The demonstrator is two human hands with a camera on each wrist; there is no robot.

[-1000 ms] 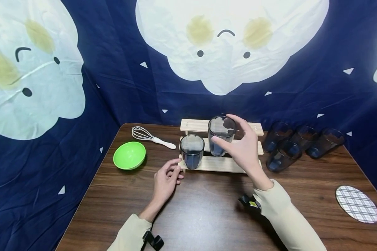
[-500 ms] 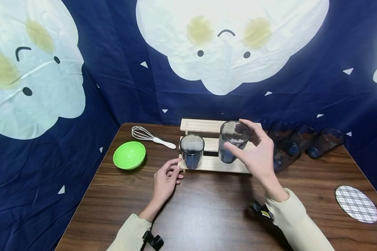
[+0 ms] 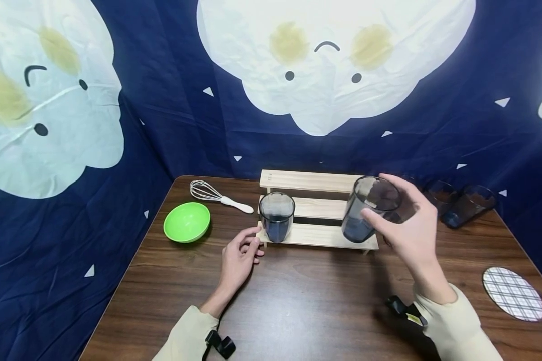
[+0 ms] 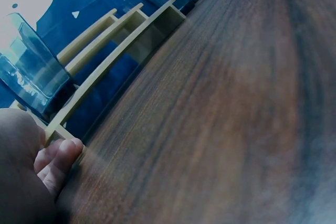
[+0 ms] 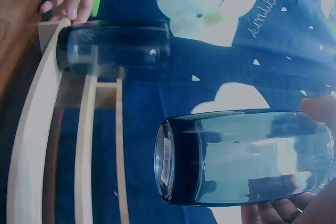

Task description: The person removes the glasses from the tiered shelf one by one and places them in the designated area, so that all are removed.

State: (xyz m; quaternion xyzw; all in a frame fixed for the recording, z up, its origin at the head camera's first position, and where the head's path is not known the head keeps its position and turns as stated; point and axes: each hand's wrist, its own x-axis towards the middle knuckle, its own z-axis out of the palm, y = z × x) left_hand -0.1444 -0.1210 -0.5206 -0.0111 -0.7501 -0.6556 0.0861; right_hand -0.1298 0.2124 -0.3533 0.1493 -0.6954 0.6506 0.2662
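Observation:
My right hand (image 3: 411,230) holds a smoky glass tumbler (image 3: 366,213) near its rim, thumb on one side and fingers on the other. The tumbler is tilted above the right end of a three-step wooden rack (image 3: 316,234); the right wrist view shows its labelled base (image 5: 166,163) apart from the slats. My left hand (image 3: 238,258) pinches the rack's front left corner, where the left wrist view shows curled fingertips (image 4: 67,150) against the wood. Beside that hand, another smoky glass tumbler (image 3: 277,220) stands upright on the lowest step.
More smoky tumblers (image 3: 467,208) stand at the back right, partly hidden behind my right hand. A green bowl (image 3: 186,223) and a white whisk (image 3: 232,203) lie left of the rack. A round checked mat (image 3: 513,293) is at the right. A blue cloth (image 3: 185,135) hangs behind the table.
My right hand has carried the tumbler rightward along the rack and slightly toward me, and the tumbler has tilted more. The left hand and the standing tumbler have stayed put.

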